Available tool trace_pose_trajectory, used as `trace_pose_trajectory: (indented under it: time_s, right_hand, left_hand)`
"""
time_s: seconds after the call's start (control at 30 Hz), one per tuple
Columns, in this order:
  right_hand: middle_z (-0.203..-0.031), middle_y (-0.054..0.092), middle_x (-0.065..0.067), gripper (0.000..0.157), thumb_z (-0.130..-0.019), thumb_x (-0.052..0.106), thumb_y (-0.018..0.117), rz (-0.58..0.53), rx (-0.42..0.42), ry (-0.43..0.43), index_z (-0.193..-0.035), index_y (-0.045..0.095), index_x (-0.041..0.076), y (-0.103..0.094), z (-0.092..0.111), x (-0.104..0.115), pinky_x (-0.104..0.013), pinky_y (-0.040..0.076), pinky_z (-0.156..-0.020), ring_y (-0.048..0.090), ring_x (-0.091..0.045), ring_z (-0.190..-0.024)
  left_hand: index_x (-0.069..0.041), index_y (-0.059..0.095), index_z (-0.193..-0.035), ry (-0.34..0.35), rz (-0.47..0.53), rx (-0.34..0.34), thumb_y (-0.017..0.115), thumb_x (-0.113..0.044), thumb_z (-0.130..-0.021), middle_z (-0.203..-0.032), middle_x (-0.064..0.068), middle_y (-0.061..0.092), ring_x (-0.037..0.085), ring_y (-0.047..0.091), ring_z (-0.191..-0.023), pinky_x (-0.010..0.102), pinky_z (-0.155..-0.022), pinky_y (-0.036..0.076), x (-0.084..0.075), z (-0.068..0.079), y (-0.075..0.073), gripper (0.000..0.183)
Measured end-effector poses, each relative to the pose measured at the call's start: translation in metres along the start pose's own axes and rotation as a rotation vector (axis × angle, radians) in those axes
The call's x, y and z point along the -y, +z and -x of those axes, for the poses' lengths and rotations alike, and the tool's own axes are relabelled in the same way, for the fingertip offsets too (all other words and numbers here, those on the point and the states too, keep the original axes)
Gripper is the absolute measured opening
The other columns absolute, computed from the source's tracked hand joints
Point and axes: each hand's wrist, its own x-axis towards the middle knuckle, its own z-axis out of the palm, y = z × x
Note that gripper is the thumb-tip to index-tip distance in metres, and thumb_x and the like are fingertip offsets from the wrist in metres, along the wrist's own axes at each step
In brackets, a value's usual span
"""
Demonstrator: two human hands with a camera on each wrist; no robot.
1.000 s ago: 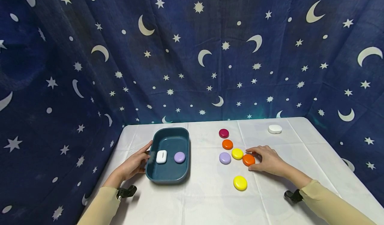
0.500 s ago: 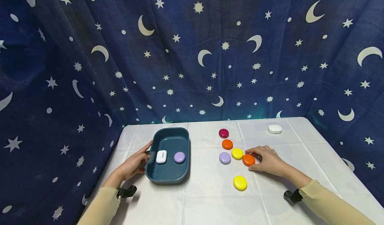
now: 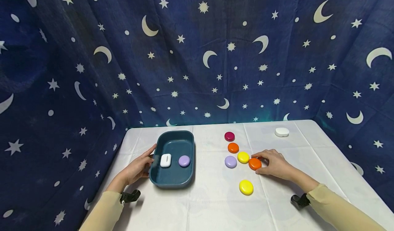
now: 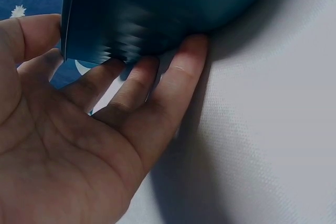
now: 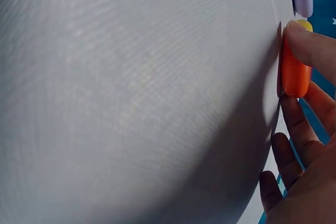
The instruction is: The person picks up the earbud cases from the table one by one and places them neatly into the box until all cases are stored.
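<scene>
My left hand [image 3: 136, 169] rests its fingers against the outer left wall of a dark teal tray [image 3: 172, 181]. In the left wrist view, its fingertips [image 4: 191, 51] touch that wall low down, near the tablecloth. Inside the tray lie a white rounded-square piece [image 3: 165, 160] with a small dark mark and a lilac disc [image 3: 184, 161]. My right hand [image 3: 275, 164] holds a glossy orange disc [image 3: 254, 164] between thumb and fingers, at table level. The right wrist view shows the thumb on the orange disc [image 5: 296, 74]. A yellow disc [image 3: 243, 157] sits right beside it.
Near the right hand lie a second lilac disc [image 3: 231, 162], another orange disc [image 3: 233, 148], a crimson disc [image 3: 229, 136] and a yellow disc [image 3: 246, 187]. A white oval piece [image 3: 281, 132] is at the back right. A starry curtain [image 3: 197, 70] hangs behind the white-covered table [image 3: 212, 210].
</scene>
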Motion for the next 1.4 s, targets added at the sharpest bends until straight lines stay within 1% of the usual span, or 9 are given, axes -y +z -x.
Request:
trace_pose_trajectory:
  time_s: [0.1,0.23,0.3,0.5,0.7,0.93,1.03,1.17,1.4]
  right_hand:
    - [-0.108,0.059,0.006,0.060,-0.061,0.051,0.080,-0.001,0.007,0.004,-0.114,0.064,0.029,0.000,0.000,0.000,-0.042,0.032,-0.080,0.043,-0.018,-0.099]
    - [-0.107,0.059,0.006,0.059,-0.061,0.049,0.081,-0.025,0.023,0.014,-0.114,0.064,0.029,-0.003,-0.001,-0.001,-0.040,0.032,-0.079,0.042,-0.019,-0.098]
    - [-0.108,0.059,0.006,0.059,-0.061,0.048,0.081,-0.047,0.032,0.017,-0.114,0.064,0.028,-0.005,-0.001,0.000,-0.039,0.034,-0.079,0.042,-0.019,-0.098]
    - [-0.107,0.058,0.007,0.058,-0.064,0.040,0.082,-0.094,0.022,0.006,-0.117,0.063,0.027,-0.013,-0.003,0.002,-0.038,0.036,-0.079,0.040,-0.020,-0.100]
    - [-0.108,0.058,0.007,0.057,-0.065,0.039,0.082,-0.115,-0.017,-0.034,-0.118,0.063,0.028,-0.022,-0.008,0.012,-0.044,0.036,-0.084,0.040,-0.022,-0.105]
    - [-0.108,0.057,0.008,0.056,-0.067,0.036,0.081,-0.148,-0.034,-0.120,-0.119,0.062,0.028,-0.024,-0.018,0.030,-0.046,0.034,-0.085,0.038,-0.021,-0.106]
    - [-0.108,0.056,0.011,0.055,-0.067,0.037,0.081,-0.164,-0.028,-0.124,-0.118,0.062,0.031,-0.022,-0.025,0.039,-0.045,0.035,-0.085,0.037,-0.019,-0.106]
    - [-0.109,0.055,0.012,0.053,-0.068,0.037,0.081,-0.197,0.001,-0.107,-0.117,0.062,0.034,-0.018,-0.037,0.054,-0.044,0.037,-0.085,0.036,-0.019,-0.109]
    - [-0.114,0.055,0.008,0.053,-0.069,0.034,0.081,-0.228,0.021,-0.165,-0.119,0.062,0.033,-0.013,-0.060,0.080,-0.045,0.038,-0.084,0.036,-0.021,-0.110]
  left_hand:
    - [-0.049,0.025,-0.142,0.000,0.001,0.005,0.045,-0.016,-0.092,-0.111,0.016,0.044,0.029,0.050,-0.100,0.049,-0.074,0.047,0.000,0.000,0.000,0.063]
    - [-0.047,0.023,-0.143,0.010,-0.002,0.022,0.044,-0.015,-0.092,-0.134,0.014,0.035,0.030,0.049,-0.104,0.049,-0.074,0.047,0.000,0.000,0.000,0.064]
    - [-0.047,0.022,-0.144,0.013,-0.001,0.028,0.044,-0.015,-0.092,-0.136,0.015,0.032,0.030,0.048,-0.103,0.049,-0.074,0.047,-0.001,0.000,0.000,0.065]
    - [-0.045,0.020,-0.145,0.024,0.006,0.044,0.043,-0.015,-0.093,-0.137,0.017,0.030,0.030,0.048,-0.103,0.049,-0.074,0.047,-0.001,0.001,-0.001,0.064]
    - [-0.046,0.020,-0.145,0.017,0.002,0.039,0.043,-0.016,-0.093,-0.137,0.016,0.031,0.030,0.048,-0.103,0.049,-0.074,0.047,-0.002,0.001,-0.001,0.064]
    - [-0.048,0.025,-0.142,0.004,0.011,0.011,0.045,-0.017,-0.092,-0.118,0.019,0.040,0.029,0.050,-0.097,0.049,-0.073,0.047,-0.001,0.000,0.000,0.063]
    - [-0.049,0.025,-0.142,0.005,0.012,0.005,0.045,-0.017,-0.092,-0.111,0.019,0.041,0.029,0.050,-0.096,0.050,-0.073,0.047,0.000,0.000,0.000,0.063]
    - [-0.050,0.026,-0.141,0.004,0.014,0.005,0.045,-0.016,-0.092,-0.111,0.019,0.042,0.029,0.051,-0.097,0.050,-0.073,0.047,0.002,-0.001,-0.001,0.063]
    - [-0.050,0.026,-0.141,0.003,0.010,0.008,0.046,-0.016,-0.091,-0.124,0.017,0.038,0.030,0.050,-0.100,0.049,-0.073,0.047,0.001,-0.001,-0.001,0.063]
